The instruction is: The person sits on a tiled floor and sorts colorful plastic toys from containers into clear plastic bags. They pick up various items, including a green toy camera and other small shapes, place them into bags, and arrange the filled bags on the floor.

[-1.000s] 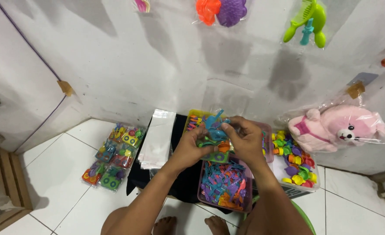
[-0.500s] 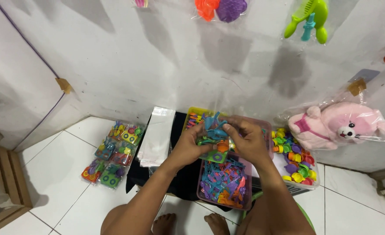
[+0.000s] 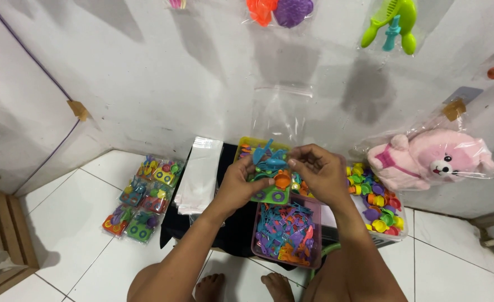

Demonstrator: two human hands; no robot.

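The person's body shows from the 6 o'clock edge of the view upward: two bare forearms with no sleeves, watch, bracelet or rings to be seen, ending in the left hand at about 11 o'clock of the right hand. Both hands are ungloved, with short nails. Bare knees fill the lower edge at 7 and 5 o'clock, and between them, at 6 o'clock, are two bare feet without shoes or socks.

Blue toy pieces, pink plush, white tiles.
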